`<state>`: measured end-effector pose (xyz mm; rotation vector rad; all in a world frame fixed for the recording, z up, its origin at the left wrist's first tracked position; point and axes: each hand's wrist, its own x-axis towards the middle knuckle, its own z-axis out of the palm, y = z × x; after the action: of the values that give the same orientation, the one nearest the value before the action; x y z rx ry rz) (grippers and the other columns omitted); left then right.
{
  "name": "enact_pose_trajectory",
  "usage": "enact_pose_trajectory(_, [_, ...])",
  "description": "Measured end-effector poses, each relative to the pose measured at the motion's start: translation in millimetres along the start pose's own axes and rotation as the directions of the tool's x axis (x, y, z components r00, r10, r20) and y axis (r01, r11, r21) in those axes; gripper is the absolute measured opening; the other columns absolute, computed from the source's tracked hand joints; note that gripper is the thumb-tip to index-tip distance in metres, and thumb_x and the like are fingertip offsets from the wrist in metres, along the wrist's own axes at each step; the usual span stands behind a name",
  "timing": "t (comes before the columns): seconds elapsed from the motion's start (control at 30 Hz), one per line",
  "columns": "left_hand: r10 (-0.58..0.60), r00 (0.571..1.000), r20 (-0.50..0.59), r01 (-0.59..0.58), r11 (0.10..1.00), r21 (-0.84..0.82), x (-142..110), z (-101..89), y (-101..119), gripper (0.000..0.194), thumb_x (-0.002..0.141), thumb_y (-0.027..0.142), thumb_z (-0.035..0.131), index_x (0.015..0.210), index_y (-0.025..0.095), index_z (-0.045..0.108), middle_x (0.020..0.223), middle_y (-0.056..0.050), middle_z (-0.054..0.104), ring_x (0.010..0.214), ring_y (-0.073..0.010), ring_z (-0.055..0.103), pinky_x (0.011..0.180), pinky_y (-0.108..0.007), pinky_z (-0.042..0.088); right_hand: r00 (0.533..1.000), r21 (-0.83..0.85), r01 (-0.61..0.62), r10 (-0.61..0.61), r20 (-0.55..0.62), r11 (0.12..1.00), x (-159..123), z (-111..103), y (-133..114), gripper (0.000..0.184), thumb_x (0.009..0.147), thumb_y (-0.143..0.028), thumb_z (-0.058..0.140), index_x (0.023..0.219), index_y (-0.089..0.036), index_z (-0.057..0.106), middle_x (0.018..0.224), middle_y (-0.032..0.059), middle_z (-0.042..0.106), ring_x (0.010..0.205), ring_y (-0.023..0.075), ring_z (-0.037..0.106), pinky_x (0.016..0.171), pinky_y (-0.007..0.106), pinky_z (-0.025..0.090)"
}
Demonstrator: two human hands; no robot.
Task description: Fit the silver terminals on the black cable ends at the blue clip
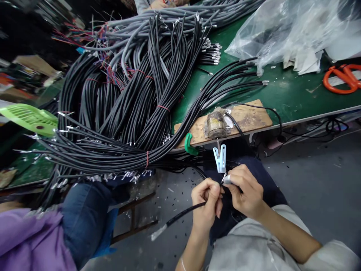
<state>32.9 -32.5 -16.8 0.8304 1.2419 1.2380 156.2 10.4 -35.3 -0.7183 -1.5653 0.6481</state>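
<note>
My left hand [207, 203] is closed round a black cable [184, 213], whose bare silvery end points down to the left. My right hand [244, 192] pinches at the cable's other end, where a few pale wire strands show. A grey cover sits on one of its fingers. Just above both hands, a light blue clothespin [220, 159] hangs from a metal rod. The rod sticks out of a taped lump [214, 126] on a wooden board [254, 113] at the table edge. Exactly what the right fingertips grip is partly hidden.
Bundles of black cables [132, 113] cover the left of the green table [299, 98], with grey cables [169, 17] behind. A green hook [190, 145] sits at the edge. Orange-handled scissors [342, 79] and a plastic bag [282, 30] lie right. A person in purple [34, 241] sits left.
</note>
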Motion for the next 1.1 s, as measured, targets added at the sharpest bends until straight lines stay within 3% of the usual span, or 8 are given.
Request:
enact_pose_trajectory(0.1, [0.047,0.998,-0.033,-0.044,0.994,0.103,1,-3.3,5,0.027,0.087,0.033,0.063,0.068,0.015,0.058,0.057,0.006,0.044,0.034,-0.0001,0.032,0.032,-0.014,0.02,0.997,0.073,-0.011,0.005,0.081,0.997,-2,-8,-1,0.025,0.078,0.001,0.056,0.096,-0.016,0.057,0.082,0.0067,0.058,0.075,0.0183,0.051,0.067,0.034,0.046])
enact_pose_trajectory(0.2, [0.153,0.988,-0.026,-0.141,0.956,0.257,5,-7.5,8,0.022,0.084,0.027,0.068,0.066,0.014,0.061,0.061,0.005,0.044,0.046,-0.003,0.038,0.042,-0.016,0.027,0.977,0.206,-0.215,0.213,0.032,0.955,-1,-16,-1,0.025,0.077,-0.005,0.063,0.096,-0.019,0.057,0.083,0.0045,0.058,0.078,0.0187,0.055,0.071,0.034,0.047])
enact_pose_trajectory(0.3, [0.228,0.974,-0.005,-0.212,0.911,0.354,7,-8.1,9,0.017,0.082,0.023,0.069,0.068,0.015,0.063,0.062,0.004,0.046,0.053,-0.0057,0.041,0.048,-0.017,0.031,0.894,0.299,-0.442,0.441,0.075,0.846,5,-19,-1,0.037,0.077,-0.011,0.071,0.107,-0.024,0.055,0.089,0.0032,0.066,0.084,0.0186,0.063,0.076,0.032,0.05])
enact_pose_trajectory(0.4, [0.275,0.961,-0.005,-0.248,0.874,0.418,6,-5.0,9,0.015,0.081,0.02,0.07,0.068,0.016,0.063,0.062,0.004,0.047,0.054,-0.0067,0.042,0.05,-0.019,0.031,0.833,0.306,-0.551,0.533,0.148,0.776,9,-18,-3,0.031,0.081,-0.011,0.068,0.105,-0.025,0.055,0.079,-0.0012,0.068,0.074,0.0145,0.066,0.073,0.027,0.051])
enact_pose_trajectory(0.57, [0.294,0.956,-0.02,-0.254,0.858,0.447,3,-1.6,9,0.016,0.082,0.019,0.069,0.068,0.016,0.062,0.062,0.004,0.046,0.055,-0.0074,0.041,0.05,-0.02,0.031,0.899,0.137,-0.437,0.435,0.046,0.889,3,-14,-7,0.03,0.079,-0.006,0.064,0.102,-0.024,0.057,0.082,-0.001,0.063,0.074,0.0142,0.063,0.074,0.027,0.05])
enact_pose_trajectory(0.8, [0.19,0.982,-0.004,-0.179,0.932,0.315,3,-7.6,7,0.014,0.085,0.023,0.066,0.072,0.016,0.064,0.064,0.004,0.046,0.05,-0.0052,0.039,0.047,-0.018,0.029,0.879,0.133,-0.476,0.466,0.103,0.869,8,-21,4,0.012,0.085,-0.015,0.06,0.095,-0.021,0.063,0.081,0.0016,0.061,0.074,0.0155,0.056,0.069,0.03,0.046])
enact_pose_trajectory(1.0, [0.175,0.985,-0.002,-0.167,0.944,0.285,5,-5.8,6,0.016,0.084,0.024,0.066,0.071,0.015,0.064,0.062,0.004,0.047,0.048,-0.0049,0.038,0.044,-0.018,0.028,0.928,0.078,-0.339,0.319,0.191,0.938,20,-21,0,0.025,0.082,-0.025,0.069,0.105,-0.017,0.064,0.092,0.0069,0.065,0.088,0.0205,0.055,0.079,0.035,0.047])
enact_pose_trajectory(1.1, [0.114,0.993,0.011,-0.113,0.961,0.254,5,-4.1,9,0.019,0.085,0.028,0.065,0.072,0.014,0.065,0.061,0.004,0.046,0.046,-0.0051,0.038,0.043,-0.019,0.027,0.945,0.031,-0.238,0.224,0.239,0.971,20,-17,-1,0.014,0.086,-0.025,0.065,0.096,-0.016,0.064,0.089,0.0082,0.066,0.085,0.0207,0.054,0.076,0.035,0.047])
